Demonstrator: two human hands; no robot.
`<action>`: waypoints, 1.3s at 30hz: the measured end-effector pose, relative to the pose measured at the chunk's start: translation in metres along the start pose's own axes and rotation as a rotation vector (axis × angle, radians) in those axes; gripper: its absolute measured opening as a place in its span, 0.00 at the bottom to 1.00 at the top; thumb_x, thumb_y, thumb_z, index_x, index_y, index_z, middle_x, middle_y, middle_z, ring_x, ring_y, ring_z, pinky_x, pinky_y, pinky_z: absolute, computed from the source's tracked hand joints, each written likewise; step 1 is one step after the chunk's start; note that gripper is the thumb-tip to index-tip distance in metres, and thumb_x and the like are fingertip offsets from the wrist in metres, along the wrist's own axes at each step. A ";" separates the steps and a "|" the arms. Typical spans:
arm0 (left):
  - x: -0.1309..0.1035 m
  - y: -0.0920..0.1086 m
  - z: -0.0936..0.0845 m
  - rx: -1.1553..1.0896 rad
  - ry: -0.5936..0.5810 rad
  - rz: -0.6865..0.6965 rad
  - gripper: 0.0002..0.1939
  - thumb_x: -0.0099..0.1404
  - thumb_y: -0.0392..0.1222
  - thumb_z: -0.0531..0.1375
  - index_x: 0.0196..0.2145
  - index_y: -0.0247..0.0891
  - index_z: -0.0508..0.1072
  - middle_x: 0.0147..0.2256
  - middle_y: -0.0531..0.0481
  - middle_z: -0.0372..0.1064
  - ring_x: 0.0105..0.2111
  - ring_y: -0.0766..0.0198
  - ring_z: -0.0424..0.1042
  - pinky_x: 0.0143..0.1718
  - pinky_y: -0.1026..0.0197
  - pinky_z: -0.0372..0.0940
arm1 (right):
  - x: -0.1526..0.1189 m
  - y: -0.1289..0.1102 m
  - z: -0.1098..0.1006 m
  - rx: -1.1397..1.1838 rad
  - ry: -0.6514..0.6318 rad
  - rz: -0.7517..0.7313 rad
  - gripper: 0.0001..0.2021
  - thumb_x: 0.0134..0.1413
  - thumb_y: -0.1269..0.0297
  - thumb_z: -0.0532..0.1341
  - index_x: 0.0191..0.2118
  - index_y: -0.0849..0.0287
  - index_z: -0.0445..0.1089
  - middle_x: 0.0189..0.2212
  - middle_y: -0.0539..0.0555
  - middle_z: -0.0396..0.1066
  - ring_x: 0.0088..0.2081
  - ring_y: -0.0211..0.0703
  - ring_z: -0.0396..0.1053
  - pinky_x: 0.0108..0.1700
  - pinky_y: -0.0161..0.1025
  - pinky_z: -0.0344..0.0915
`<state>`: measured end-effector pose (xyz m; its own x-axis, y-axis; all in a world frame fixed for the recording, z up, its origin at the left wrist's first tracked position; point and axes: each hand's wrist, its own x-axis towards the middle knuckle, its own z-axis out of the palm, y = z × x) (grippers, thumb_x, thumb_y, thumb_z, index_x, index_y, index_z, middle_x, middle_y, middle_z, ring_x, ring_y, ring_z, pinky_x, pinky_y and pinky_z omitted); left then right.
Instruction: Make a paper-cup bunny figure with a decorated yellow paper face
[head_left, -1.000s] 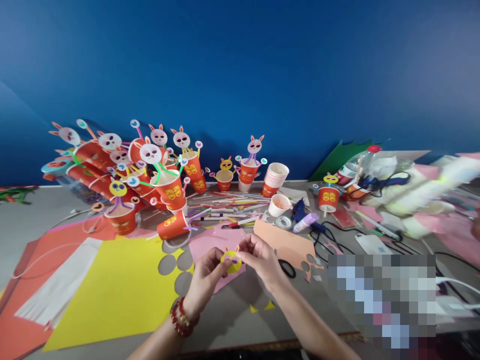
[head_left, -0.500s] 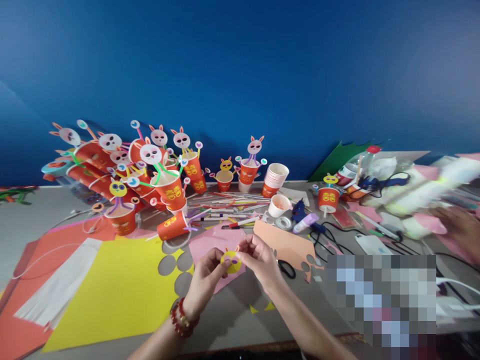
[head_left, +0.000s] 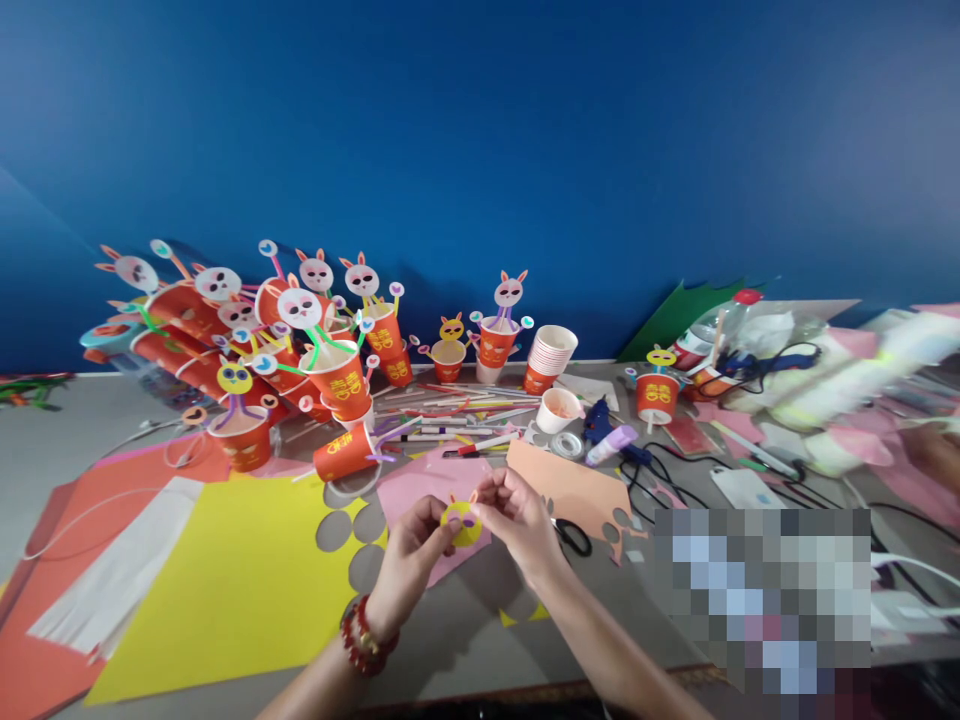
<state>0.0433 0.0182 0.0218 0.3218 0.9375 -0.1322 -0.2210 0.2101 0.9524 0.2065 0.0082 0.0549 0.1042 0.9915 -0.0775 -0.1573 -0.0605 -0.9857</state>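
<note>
Yellow sheet [head_left: 225, 580]: flat, left of the hands, round holes along its right side.
Left hand [head_left: 420, 540]: pinches the left edge of the yellow paper face [head_left: 466, 533].
Right hand [head_left: 517, 520]: thumb and fingers close together at its upper right.
Paper face: between both hands, ears up.
Scissors [head_left: 577, 540]: just right of the right hand.
Red cups [head_left: 345, 385]: behind, before the blue wall [head_left: 480, 150].

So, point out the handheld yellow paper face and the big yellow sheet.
Yellow face [head_left: 466, 538]: head view, on its lower part.
Yellow sheet [head_left: 236, 580]: head view, on its uncut middle.
</note>
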 end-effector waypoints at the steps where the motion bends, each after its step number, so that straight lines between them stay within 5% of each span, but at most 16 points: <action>1: 0.000 0.000 0.000 0.001 0.003 0.000 0.16 0.62 0.50 0.67 0.28 0.38 0.67 0.25 0.54 0.66 0.25 0.68 0.64 0.27 0.66 0.59 | 0.000 0.000 0.000 -0.002 0.003 0.005 0.09 0.46 0.65 0.69 0.32 0.56 0.69 0.28 0.49 0.72 0.31 0.41 0.69 0.34 0.36 0.65; 39: 0.002 -0.005 0.000 -0.006 -0.015 0.029 0.16 0.63 0.50 0.66 0.28 0.37 0.67 0.24 0.56 0.63 0.24 0.70 0.60 0.28 0.66 0.58 | -0.001 0.007 0.003 -0.021 0.005 -0.030 0.07 0.48 0.67 0.67 0.33 0.57 0.68 0.28 0.47 0.69 0.29 0.37 0.66 0.32 0.33 0.63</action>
<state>0.0451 0.0188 0.0165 0.3286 0.9392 -0.1000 -0.2361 0.1842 0.9541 0.2027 0.0067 0.0487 0.1139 0.9923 -0.0482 -0.1336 -0.0328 -0.9905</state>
